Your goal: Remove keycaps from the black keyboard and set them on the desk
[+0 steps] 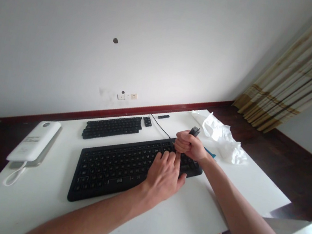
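Note:
A black keyboard point(123, 169) lies on the white table, most of its keycaps off so that the bare key sockets show. My left hand point(165, 170) rests on the right part of the keyboard, its fingers stretched out over the sockets. Just beyond it, my right hand point(189, 144) is closed in a fist around a slim dark tool point(194, 131). Only the tool's top end sticks out above the fist; its lower end is hidden, so its kind cannot be made out. The right fist is close to the left fingertips, above the number-pad end.
Loose black keycaps point(112, 126) lie in rows behind the keyboard, with small groups point(147, 121) to their right. A white power bank point(35, 140) with a cord loop lies at left. Crumpled white tissue point(221, 138) lies at right, near a blue item point(210, 153).

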A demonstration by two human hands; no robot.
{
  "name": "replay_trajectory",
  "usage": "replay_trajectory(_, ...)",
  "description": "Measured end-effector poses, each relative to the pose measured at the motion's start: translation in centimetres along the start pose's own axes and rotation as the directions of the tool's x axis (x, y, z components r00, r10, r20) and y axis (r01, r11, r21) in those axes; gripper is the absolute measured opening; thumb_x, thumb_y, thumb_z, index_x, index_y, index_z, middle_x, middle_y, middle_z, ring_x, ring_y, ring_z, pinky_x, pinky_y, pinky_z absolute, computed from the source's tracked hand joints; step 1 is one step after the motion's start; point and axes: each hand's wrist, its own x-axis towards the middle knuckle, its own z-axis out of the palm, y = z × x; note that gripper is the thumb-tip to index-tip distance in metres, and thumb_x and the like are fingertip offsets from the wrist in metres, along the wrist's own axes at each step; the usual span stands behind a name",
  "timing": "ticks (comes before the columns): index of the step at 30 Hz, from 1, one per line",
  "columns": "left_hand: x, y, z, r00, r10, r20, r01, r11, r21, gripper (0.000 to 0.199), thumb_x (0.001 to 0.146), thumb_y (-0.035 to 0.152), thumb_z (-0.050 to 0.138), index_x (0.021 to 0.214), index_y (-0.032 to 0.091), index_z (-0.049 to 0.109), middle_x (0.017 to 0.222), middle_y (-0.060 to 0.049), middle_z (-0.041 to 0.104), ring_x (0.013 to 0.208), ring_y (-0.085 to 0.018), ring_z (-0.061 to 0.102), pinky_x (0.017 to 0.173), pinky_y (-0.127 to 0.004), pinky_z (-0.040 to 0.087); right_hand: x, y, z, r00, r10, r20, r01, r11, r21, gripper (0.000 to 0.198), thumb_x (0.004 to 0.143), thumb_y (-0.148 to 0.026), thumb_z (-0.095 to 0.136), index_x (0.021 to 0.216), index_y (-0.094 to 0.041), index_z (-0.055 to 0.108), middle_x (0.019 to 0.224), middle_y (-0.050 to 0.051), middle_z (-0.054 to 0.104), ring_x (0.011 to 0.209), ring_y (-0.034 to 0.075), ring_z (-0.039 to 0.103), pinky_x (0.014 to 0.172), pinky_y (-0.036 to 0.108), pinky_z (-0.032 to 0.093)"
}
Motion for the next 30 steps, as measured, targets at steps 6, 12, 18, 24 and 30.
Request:
replay_trajectory(6, -0.1, -0.1, 0.0, 1.000, 0.001, 0.004, -0.001, 1.000, 0.008, 0.065, 0.097, 0.049, 0.059, 0.147, 0.007, 0.049, 0.110, -0.013, 0.065, 0.100, -0.028, 0.057, 0.087, -0.044, 0.047, 0.2, 0.0, -1.4, 0.999, -0.016, -0.032, 0.021, 0.987, 0.162, 0.046, 0.086, -0.032, 0.062, 0.055, -0.022, 0.030, 0.045, -0.010, 0.018, 0.039, 0.006, 0.013, 0.041, 0.023, 0.017)
replay_trajectory(12, -0.1, -0.1, 0.0, 1.000, 0.006, 0.005, -0.006, 1.000, 0.003, 0.067, 0.098, 0.048, 0.058, 0.149, 0.006, 0.047, 0.110, -0.013, 0.065, 0.100, -0.028, 0.057, 0.087, -0.044, 0.048, 0.2, -0.3, -1.5, 0.985, -0.021, -0.169, 0.068, 0.958, 0.280, 0.039, 0.081, -0.028, 0.062, 0.057, -0.022, 0.032, 0.047, -0.010, 0.015, 0.042, 0.008, 0.012, 0.040, 0.021, 0.021)
replay_trajectory(18, 0.2, -0.4, -0.2, 1.000, 0.003, -0.008, -0.003, 1.000, -0.016, 0.064, 0.094, 0.049, 0.063, 0.146, 0.013, 0.049, 0.111, -0.012, 0.063, 0.100, -0.029, 0.058, 0.086, -0.045, 0.050, 0.5, -0.8, -0.6, 0.939, -0.096, -0.331, 0.178, 0.957, 0.227, 0.034, 0.084, -0.023, 0.060, 0.060, -0.022, 0.036, 0.050, -0.008, 0.021, 0.047, 0.009, 0.013, 0.042, 0.020, 0.028)
replay_trajectory(24, 2.3, -2.4, -0.2, 0.998, 0.049, -0.029, -0.053, 0.988, -0.144, 0.064, 0.082, 0.055, 0.076, 0.129, 0.016, 0.058, 0.111, -0.011, 0.061, 0.104, -0.029, 0.058, 0.093, -0.042, 0.052, 0.5, -1.5, -1.3, 0.804, -0.132, -0.579, 0.287, 0.940, 0.185, 0.036, 0.082, -0.018, 0.059, 0.060, -0.023, 0.031, 0.051, -0.009, 0.017, 0.047, 0.010, 0.010, 0.038, 0.021, 0.024)
replay_trajectory(30, 3.6, -3.2, 0.8, 0.998, 0.060, -0.035, -0.068, 0.959, -0.274, 0.065, 0.076, 0.055, 0.081, 0.124, 0.016, 0.062, 0.114, -0.011, 0.061, 0.110, -0.031, 0.059, 0.101, -0.044, 0.051, 0.7, -1.2, -0.7, 0.751, -0.132, -0.647, 0.300, 0.941, 0.156, 0.037, 0.081, -0.019, 0.061, 0.060, -0.023, 0.030, 0.052, -0.009, 0.018, 0.046, 0.009, 0.014, 0.038, 0.020, 0.025)
